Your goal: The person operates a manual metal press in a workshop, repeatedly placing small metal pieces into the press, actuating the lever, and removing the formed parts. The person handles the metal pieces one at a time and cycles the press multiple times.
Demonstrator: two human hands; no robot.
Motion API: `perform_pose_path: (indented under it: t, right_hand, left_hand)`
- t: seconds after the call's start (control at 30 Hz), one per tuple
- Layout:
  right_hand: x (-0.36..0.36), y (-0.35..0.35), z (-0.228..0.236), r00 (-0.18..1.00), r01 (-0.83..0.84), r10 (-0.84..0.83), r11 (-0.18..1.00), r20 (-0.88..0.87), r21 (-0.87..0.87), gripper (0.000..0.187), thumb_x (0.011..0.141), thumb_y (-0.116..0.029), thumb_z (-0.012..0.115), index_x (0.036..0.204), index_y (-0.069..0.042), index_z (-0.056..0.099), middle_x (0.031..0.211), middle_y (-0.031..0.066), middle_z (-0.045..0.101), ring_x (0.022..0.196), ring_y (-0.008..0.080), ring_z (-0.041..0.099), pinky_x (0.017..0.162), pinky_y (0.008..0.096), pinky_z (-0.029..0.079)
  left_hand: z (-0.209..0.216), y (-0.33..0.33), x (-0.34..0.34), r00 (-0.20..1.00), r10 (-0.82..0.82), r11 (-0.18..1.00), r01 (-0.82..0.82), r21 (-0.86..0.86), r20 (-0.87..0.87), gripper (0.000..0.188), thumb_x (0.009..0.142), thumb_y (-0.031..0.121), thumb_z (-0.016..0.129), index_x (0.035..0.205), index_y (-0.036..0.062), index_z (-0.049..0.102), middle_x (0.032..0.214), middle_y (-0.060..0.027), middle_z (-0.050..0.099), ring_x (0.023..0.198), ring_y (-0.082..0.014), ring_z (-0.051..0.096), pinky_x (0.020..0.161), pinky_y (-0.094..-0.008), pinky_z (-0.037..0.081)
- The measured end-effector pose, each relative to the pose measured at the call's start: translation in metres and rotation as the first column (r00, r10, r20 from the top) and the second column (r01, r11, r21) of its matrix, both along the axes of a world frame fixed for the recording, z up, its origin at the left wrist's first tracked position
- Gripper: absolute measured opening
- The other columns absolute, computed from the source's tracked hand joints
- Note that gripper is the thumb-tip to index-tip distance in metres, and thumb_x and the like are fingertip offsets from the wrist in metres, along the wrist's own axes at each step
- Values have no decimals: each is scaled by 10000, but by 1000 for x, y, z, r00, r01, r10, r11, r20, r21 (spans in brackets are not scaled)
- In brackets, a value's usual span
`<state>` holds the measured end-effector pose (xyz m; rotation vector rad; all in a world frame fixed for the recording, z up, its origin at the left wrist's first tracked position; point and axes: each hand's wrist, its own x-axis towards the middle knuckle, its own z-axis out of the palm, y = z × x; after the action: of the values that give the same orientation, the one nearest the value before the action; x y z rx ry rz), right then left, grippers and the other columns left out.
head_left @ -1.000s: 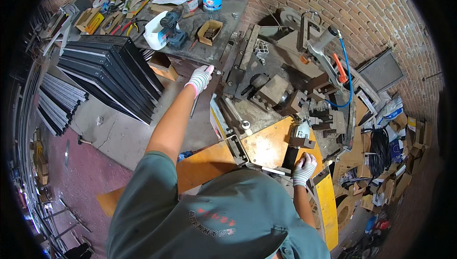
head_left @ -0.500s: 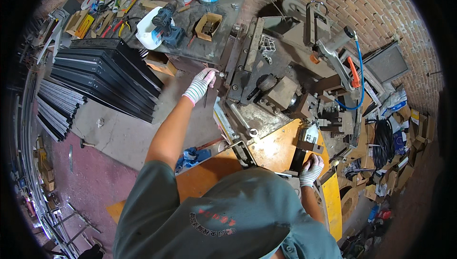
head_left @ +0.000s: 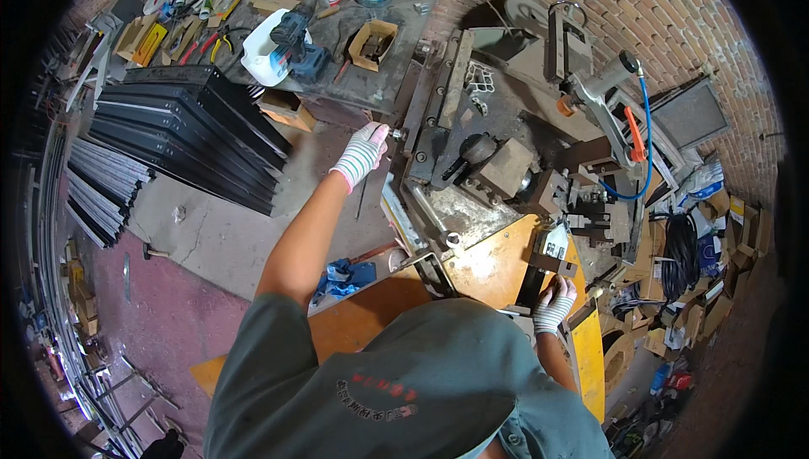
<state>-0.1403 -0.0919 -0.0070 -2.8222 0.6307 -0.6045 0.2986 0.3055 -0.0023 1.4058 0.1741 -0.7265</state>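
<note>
My left hand, in a striped glove, is closed beside a small metal bolt end at the machine's left side. A thin dark rod hangs below its fingers; what they grip is mostly hidden. My right hand, gloved alike, has bent fingers round the near end of a black metal bar. That bar runs under a brown steel block, close to a white label. Beyond stands the greasy machine with its clamp blocks.
Black angled frames are stacked to the left. A cordless drill and a cardboard box of small parts lie on the back bench. An orange lever and blue hose rise at the right, near piled cartons.
The view has shifted slightly, so the machine sits a little farther right. My left hand stays closed at the bolt end, and my right hand stays by the black bar.
</note>
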Motion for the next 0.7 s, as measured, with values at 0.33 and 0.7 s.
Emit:
perform_pose_path:
  t: [0.33,0.7]
  right_hand:
    - [0,2,2,999,27,-28,1000,-30,-8,343,917,-122,533,1247,-42,581,1227,232,565,1150,416,518,1021,516,399]
    - [1,3,5,1000,26,-26,1000,-18,2,373,889,-76,566,1261,-52,584,1224,238,566,1125,425,521,990,522,412]
  left_hand:
    - [15,-7,15,980,9,978,33,206,-200,397,1050,403,551,1364,168,489,692,5,505,468,-109,354,401,-284,308]
    - [29,-8,-3,979,-41,910,119,397,-199,452,1053,502,475,1025,68,595,727,-59,550,464,-160,434,396,-321,365]
